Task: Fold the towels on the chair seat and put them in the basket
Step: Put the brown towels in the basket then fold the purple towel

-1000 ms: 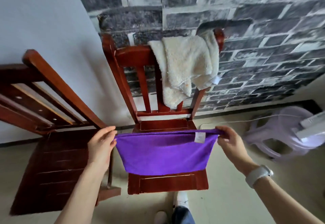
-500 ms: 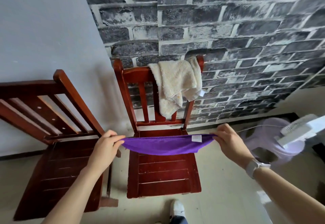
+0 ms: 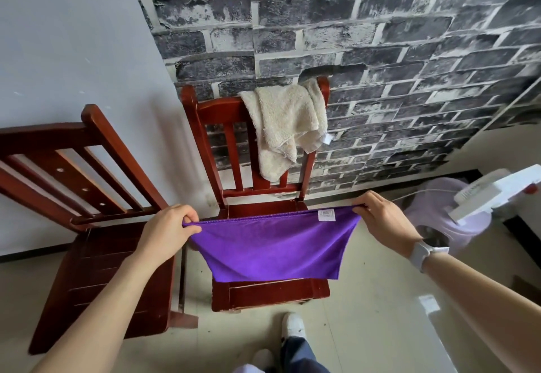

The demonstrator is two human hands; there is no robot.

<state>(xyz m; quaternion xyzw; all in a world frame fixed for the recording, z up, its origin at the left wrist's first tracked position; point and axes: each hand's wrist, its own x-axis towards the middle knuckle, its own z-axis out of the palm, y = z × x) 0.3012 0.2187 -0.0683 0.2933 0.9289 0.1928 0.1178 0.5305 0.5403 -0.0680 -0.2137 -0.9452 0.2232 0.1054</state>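
Against a grey brick-patterned wall, the left hand and right hand pinch the two top corners of a purple microfibre towel, stretching it so it hangs above the seat of a red-brown wooden chair. A cream terry towel drapes over that chair's backrest. A second wooden chair stands just beside it.

Single head view, wide-angle, looks forward and down from standing height. Close on both hands, chair ahead, brick wall behind. No second view.
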